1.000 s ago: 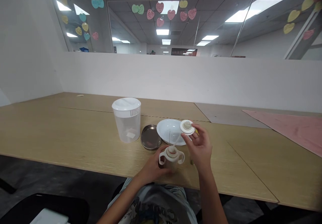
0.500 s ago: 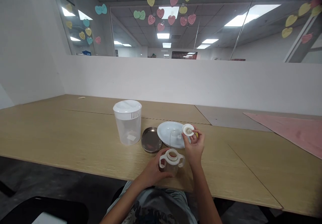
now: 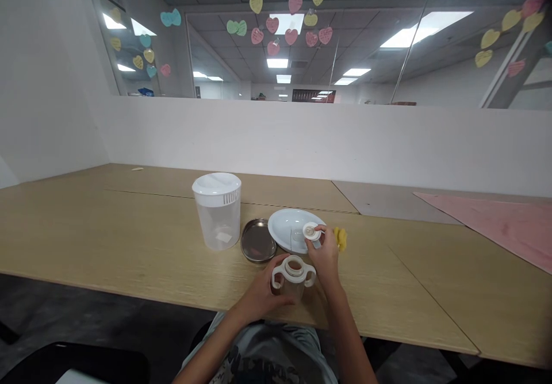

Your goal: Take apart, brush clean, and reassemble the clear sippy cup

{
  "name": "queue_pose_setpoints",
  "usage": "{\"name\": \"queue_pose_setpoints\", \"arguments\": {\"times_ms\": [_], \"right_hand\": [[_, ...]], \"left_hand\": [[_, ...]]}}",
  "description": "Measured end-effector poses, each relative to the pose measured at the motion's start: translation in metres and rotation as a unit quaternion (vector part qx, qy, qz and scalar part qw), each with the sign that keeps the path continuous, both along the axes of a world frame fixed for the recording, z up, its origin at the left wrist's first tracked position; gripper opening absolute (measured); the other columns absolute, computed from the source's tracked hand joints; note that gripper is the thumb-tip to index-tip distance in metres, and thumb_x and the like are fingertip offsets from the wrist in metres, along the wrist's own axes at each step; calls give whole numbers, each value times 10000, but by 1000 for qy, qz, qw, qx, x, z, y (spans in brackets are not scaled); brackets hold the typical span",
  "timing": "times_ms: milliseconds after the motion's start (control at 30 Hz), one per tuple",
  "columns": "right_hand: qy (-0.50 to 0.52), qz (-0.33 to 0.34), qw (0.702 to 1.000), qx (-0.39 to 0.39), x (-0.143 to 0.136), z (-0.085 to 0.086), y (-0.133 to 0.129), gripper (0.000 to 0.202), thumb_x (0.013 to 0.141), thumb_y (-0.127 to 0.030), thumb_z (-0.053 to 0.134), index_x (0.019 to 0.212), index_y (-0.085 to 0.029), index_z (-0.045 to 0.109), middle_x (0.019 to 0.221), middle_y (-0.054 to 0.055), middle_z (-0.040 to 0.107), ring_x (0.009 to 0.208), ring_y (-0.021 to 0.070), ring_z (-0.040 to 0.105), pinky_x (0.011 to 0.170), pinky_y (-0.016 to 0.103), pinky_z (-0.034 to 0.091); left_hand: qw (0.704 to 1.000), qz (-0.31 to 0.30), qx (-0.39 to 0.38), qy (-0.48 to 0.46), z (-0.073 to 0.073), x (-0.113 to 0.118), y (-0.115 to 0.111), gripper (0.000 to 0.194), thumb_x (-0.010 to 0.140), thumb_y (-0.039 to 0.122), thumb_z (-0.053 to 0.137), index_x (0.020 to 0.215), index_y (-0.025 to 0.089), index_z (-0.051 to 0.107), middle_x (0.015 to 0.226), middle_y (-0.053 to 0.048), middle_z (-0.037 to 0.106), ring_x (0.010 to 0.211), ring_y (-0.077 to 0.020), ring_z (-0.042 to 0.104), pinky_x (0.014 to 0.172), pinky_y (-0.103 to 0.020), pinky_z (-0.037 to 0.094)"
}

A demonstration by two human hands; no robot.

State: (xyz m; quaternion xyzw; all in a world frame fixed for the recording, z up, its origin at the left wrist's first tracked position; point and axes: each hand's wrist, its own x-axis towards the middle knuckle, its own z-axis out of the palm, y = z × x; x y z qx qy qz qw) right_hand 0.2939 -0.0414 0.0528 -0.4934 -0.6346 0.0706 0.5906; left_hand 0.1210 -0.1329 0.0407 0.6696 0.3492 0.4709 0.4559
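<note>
A clear baby bottle with a white two-handled collar stands near the table's front edge, its round mouth uncovered. Wrapped round its left side, my left hand grips it with the thumb low in front. My right hand pinches a small white bottle cap by its rim, thumb below and fingers on the right. That cap hangs over the right part of a white oval dish, which holds a clear item I cannot make out. Left of the dish lies a round metal tray.
A tall translucent bucket with a white lid stands left of the tray. Something yellow and crumpled lies right of my right hand. A pink sheet covers the table's far right. Behind the wooden table rises a white wall.
My right hand has moved left and slightly down with the cap, tilting it, and more of the yellow item shows. My left hand stays on the bottle.
</note>
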Motion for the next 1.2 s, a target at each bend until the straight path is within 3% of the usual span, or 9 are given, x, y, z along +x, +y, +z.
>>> {"name": "queue_pose_setpoints", "arguments": {"times_ms": [200, 367, 633, 767, 867, 967, 1033, 1100, 1200], "right_hand": [[-116, -50, 991, -45, 0, 3, -3, 269, 714, -335, 503, 934, -180, 513, 912, 90, 608, 900, 266, 543, 809, 410, 403], [-137, -58, 986, -75, -3, 0, -3, 364, 724, -462, 545, 953, -182, 498, 891, 73, 630, 900, 267, 572, 887, 457, 333], [-31, -51, 998, -28, -3, 10, -10, 508, 771, -491, 514, 1133, -136, 497, 1041, 138, 608, 992, 277, 539, 889, 448, 373], [34, -28, 999, -7, 1, 20, -26, 444, 790, -470, 523, 1098, -151, 531, 1064, 123, 588, 1000, 265, 532, 872, 422, 408], [93, 13, 995, -21, 5, 27, -44, 424, 777, -451, 573, 1089, -172, 510, 1052, 100, 584, 980, 248, 544, 852, 391, 427], [114, 66, 991, -31, 4, 34, -66, 422, 768, -433, 601, 1093, -190, 486, 1068, 89, 567, 981, 235, 545, 841, 359, 436], [98, 91, 990, -44, -3, 40, -83, 414, 744, -420, 633, 1061, -201, 482, 1009, 71, 565, 932, 221, 550, 807, 337, 447], [78, 115, 989, -50, -14, 44, -100, 401, 715, -384, 670, 1010, -210, 461, 948, 52, 552, 886, 202, 546, 777, 314, 457], [67, 214, 973, -53, -33, 45, -122, 328, 730, -304, 640, 964, -224, 424, 860, 14, 519, 768, 157, 542, 695, 270, 475]], "left_hand": [[1000, -1, 1, -5, 2, 0, 0, 796, 572, 116, 784, 1270, 226, 416, 1296, -79, 494, 1208, -279, 438, 1031, -424, 333], [1000, 1, 3, -1, 2, 0, 0, 795, 575, 146, 796, 1268, 212, 413, 1299, -90, 496, 1194, -277, 454, 1024, -418, 343], [1000, 22, 12, 17, 1, 0, 4, 827, 570, 154, 800, 1284, 219, 390, 1297, -94, 489, 1191, -277, 451, 1019, -424, 342], [993, 83, 59, 60, -7, 1, 11, 903, 578, 191, 802, 1335, 207, 310, 1300, -112, 471, 1199, -277, 438, 1018, -429, 344], [979, 139, 99, 113, -8, 0, 9, 1022, 562, 251, 819, 1387, 195, 219, 1375, -150, 370, 1260, -317, 359, 1040, -466, 311], [953, 183, 177, 167, 3, 1, -3, 1037, 585, 355, 805, 1405, 193, 190, 1436, -165, 266, 1322, -356, 242, 1079, -510, 224], [940, 200, 221, 169, 16, 1, -16, 953, 681, 388, 735, 1416, 203, 158, 1442, -161, 260, 1326, -343, 242, 1076, -502, 238], [934, 186, 260, 159, 32, 2, -28, 857, 750, 362, 676, 1418, 221, 159, 1431, -150, 294, 1311, -322, 290, 1059, -475, 291], [908, 126, 362, 170, 49, 2, -42, 636, 826, 245, 571, 1386, 248, 270, 1378, -124, 395, 1251, -277, 406, 1017, -415, 373]]}}
